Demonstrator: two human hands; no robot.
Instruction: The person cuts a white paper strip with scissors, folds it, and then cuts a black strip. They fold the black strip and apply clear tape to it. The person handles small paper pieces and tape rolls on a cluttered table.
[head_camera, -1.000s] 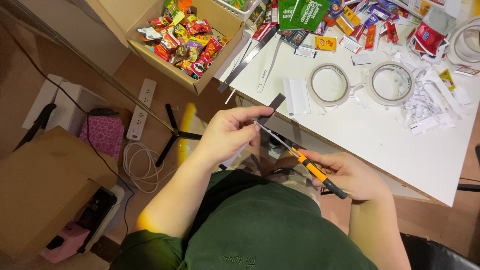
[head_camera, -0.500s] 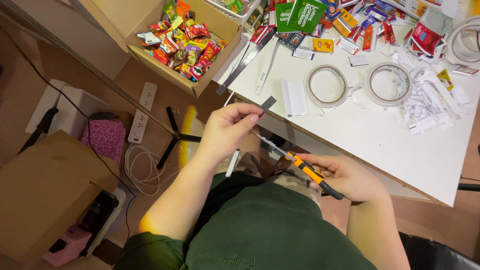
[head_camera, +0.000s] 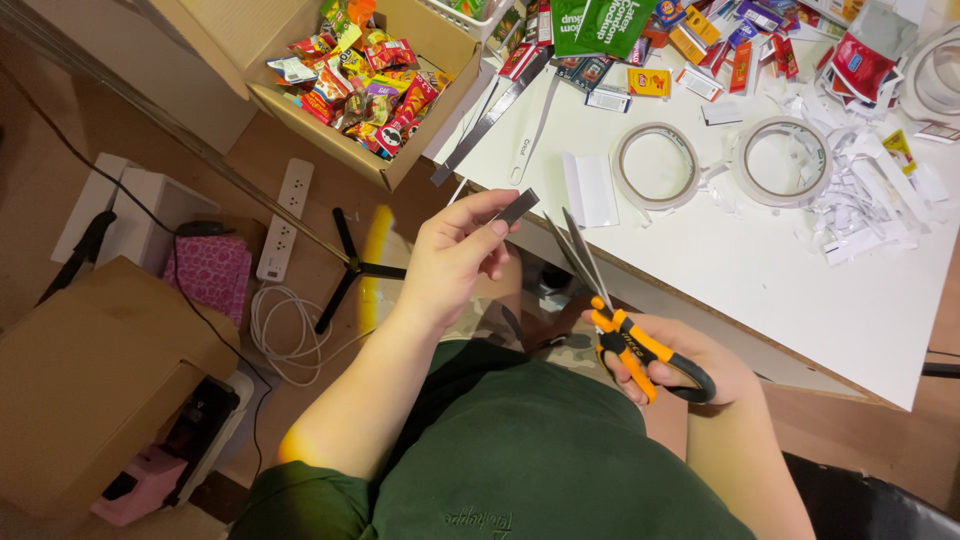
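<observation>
Left grip (head_camera: 455, 262) pinching dark strip (head_camera: 517, 207), scissors (head_camera: 625, 325) just beside, right grip (head_camera: 680, 362)

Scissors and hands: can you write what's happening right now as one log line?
left hand: pinches small grey strip | right hand: holds orange-handled scissors, blades open, beside strip, not touching | place: in front of white table

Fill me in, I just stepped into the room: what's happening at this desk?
A seated person holds a small dark strip pinched in the left hand and orange-handled scissors in the right hand, blades open and pointing up near the strip. On the white table lie two tape rolls, paper scraps and small packets. A cardboard box of snack packets sits beside it.
</observation>
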